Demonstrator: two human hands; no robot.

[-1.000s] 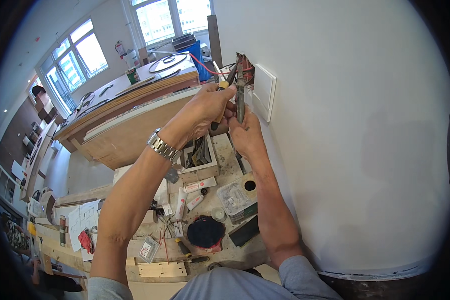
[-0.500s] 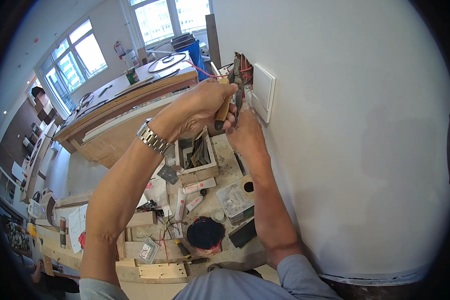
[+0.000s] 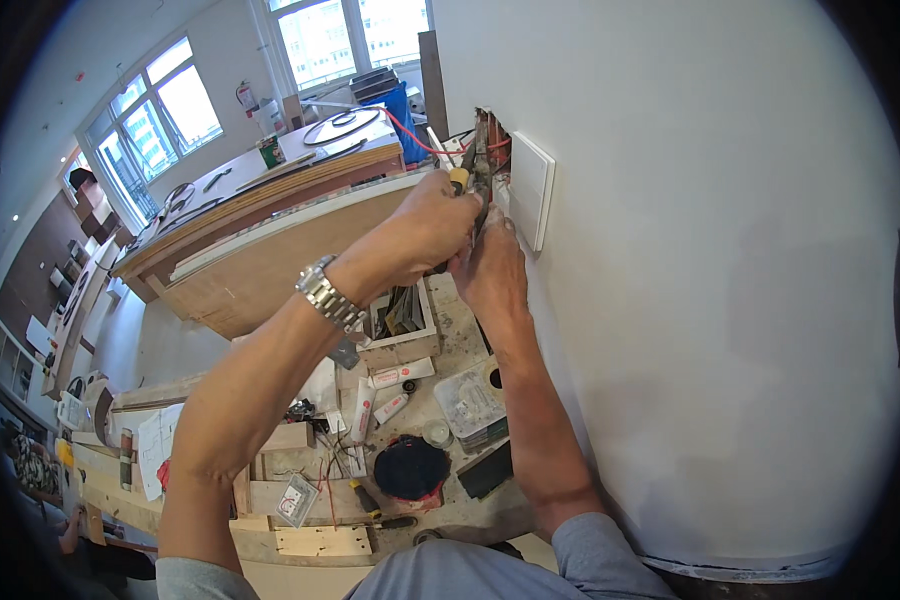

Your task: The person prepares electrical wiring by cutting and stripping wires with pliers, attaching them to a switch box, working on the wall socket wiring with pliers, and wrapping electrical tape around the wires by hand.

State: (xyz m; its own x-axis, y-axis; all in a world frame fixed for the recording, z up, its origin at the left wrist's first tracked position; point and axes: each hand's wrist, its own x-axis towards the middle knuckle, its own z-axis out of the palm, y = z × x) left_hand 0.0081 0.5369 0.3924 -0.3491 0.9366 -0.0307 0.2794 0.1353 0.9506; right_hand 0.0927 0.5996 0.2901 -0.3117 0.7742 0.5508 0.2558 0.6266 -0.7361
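My left hand [image 3: 432, 228], with a metal watch [image 3: 330, 292] on its wrist, is closed round yellow-and-black-handled pliers [image 3: 459, 178]. Most of the handles are hidden by the fingers. The dark upper end of the tool points at a rough hole [image 3: 497, 140] in the white wall, where red wires show. My right hand [image 3: 494, 256] is raised just beside the left, under the hole, its fingers closed; whatever they hold is hidden. A white switch plate [image 3: 534, 190] stands tilted out from the wall, right of the hole.
Below my hands a cluttered bench carries a wooden box [image 3: 402, 348] of dark strips, white tubes [image 3: 363, 408], a plastic tub [image 3: 470, 398], a black round pad [image 3: 411, 467] and a screwdriver [image 3: 365, 498]. Behind stands a worktable [image 3: 260, 200]. The white wall [image 3: 710, 200] rises along my right.
My left hand has shifted slightly right and closed further round the pliers, covering more of the handles. My right hand has stayed near the hole, its fingers slightly lower.
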